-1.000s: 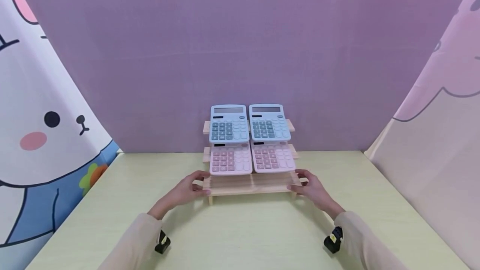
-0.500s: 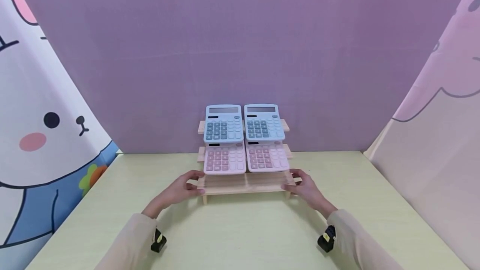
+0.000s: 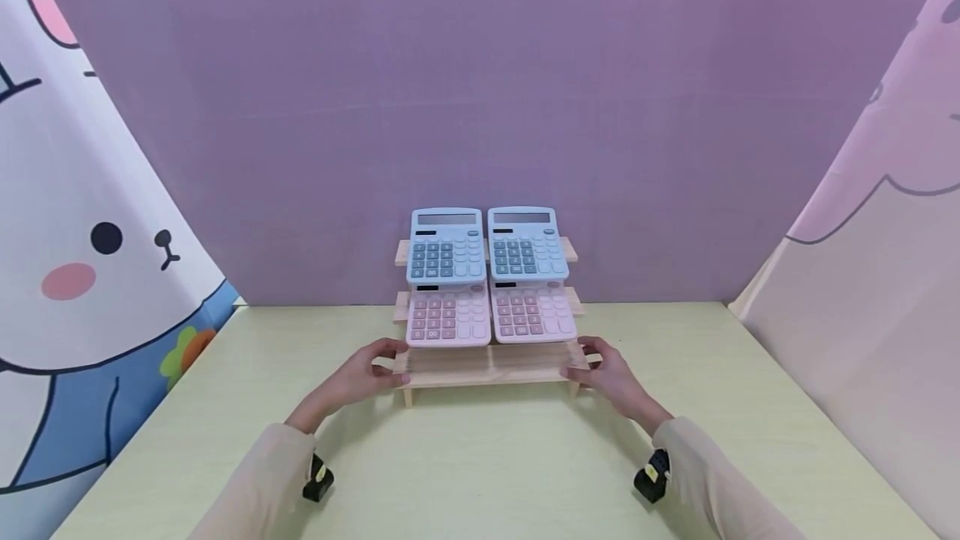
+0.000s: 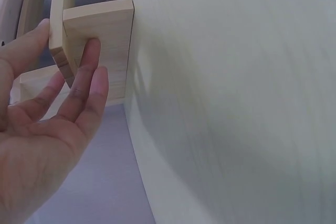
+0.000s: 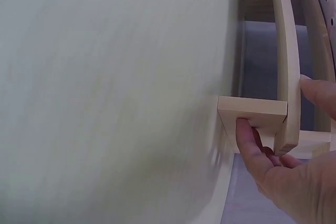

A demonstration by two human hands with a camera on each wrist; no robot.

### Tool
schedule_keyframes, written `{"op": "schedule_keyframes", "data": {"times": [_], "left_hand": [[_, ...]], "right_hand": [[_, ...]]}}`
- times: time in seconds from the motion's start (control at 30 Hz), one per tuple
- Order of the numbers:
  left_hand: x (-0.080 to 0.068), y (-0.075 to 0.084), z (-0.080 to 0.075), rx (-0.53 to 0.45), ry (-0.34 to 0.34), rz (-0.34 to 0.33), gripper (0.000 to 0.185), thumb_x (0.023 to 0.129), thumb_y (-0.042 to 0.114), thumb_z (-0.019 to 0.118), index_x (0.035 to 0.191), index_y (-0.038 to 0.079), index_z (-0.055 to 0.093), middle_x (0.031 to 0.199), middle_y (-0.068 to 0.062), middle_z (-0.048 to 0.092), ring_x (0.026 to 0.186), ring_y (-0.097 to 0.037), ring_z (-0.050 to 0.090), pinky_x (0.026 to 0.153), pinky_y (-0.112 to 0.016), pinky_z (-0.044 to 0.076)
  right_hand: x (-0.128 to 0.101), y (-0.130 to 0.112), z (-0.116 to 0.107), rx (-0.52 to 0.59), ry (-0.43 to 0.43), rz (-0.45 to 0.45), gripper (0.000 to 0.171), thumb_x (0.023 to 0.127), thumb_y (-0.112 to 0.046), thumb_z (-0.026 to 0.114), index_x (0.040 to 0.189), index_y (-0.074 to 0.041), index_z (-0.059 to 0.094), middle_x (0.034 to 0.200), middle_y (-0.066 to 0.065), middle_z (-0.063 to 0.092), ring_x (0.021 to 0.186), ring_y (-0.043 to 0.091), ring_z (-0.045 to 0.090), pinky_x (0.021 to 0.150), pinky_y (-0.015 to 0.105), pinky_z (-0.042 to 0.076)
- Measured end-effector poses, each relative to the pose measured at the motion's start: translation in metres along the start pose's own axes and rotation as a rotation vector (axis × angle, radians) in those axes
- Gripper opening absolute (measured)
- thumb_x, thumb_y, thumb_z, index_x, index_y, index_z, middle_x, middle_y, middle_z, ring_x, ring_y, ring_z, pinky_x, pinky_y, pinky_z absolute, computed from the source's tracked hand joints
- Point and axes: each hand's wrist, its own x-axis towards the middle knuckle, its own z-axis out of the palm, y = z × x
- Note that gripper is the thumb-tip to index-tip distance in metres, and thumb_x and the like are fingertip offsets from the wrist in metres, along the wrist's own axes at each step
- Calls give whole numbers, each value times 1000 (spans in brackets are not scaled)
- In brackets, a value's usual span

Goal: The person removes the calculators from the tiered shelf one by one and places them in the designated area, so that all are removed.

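Observation:
A stepped rack of pale wood (image 3: 487, 369) stands on the table with calculators on its upper two tiers. On the top tier a left blue calculator (image 3: 447, 245) sits beside a right blue calculator (image 3: 527, 243). Below them are a left pink calculator (image 3: 449, 317) and a right pink calculator (image 3: 533, 314), their upper edges hidden behind the blue ones. My left hand (image 3: 360, 375) grips the left end of the bare lowest tier. The other end is held by my right hand (image 3: 617, 377). Both wrist views show a thumb over the shelf board and fingertips against a leg panel (image 4: 113, 40).
The pale table (image 3: 480, 473) runs back to a purple cloth wall (image 3: 480, 90) close behind the rack. Printed cartoon cloth (image 3: 90, 190) closes the left side, and another cloth panel (image 3: 885, 290) the right. A small black device (image 3: 318, 479) sits at each wrist.
Both hands have shifted the rack, with its calculators, slightly to the left. Over the last half second rack and hands have stayed in place.

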Motion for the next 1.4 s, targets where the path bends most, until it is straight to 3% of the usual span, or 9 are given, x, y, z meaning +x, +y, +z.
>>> {"op": "schedule_keyframes", "data": {"times": [0.37, 0.73, 1.03, 1.4], "left_hand": [[2, -4, 1, -19, 7, -33, 59, 81, 26, 69, 129, 3, 43, 124, -19, 47, 94, -23, 61, 81, -34, 52], [3, -2, 2, -4, 22, -57, 58, 81, 25, 70, 128, 5, 44, 123, -17, 48, 95, -23, 61, 80, -34, 53], [3, -3, 1, 15, 20, -52, 59, 80, 27, 70, 128, 4, 44, 123, -19, 48, 94, -24, 61, 80, -34, 53], [2, -1, 0, 11, 10, -32, 60, 82, 26, 69, 130, 2, 42, 123, -21, 47, 94, -24, 61, 77, -32, 53]], "right_hand": [[0, 5, -11, 31, -88, -10, 66, 80, -16, 70, 134, -1, 35, 127, 22, 40, 95, 24, 53, 77, 34, 54], [-1, 2, -20, 55, -166, -39, 66, 82, -12, 67, 135, 3, 30, 128, 27, 39, 99, 25, 54, 83, 40, 53], [3, -7, -31, -2, -135, -55, 64, 85, -12, 61, 137, 5, 27, 130, 28, 40, 111, 34, 52, 85, 37, 51], [10, -31, -51, 74, -33, -102, 56, 91, -12, 53, 136, 7, 26, 131, 29, 39, 109, 29, 54, 85, 32, 52]]}}
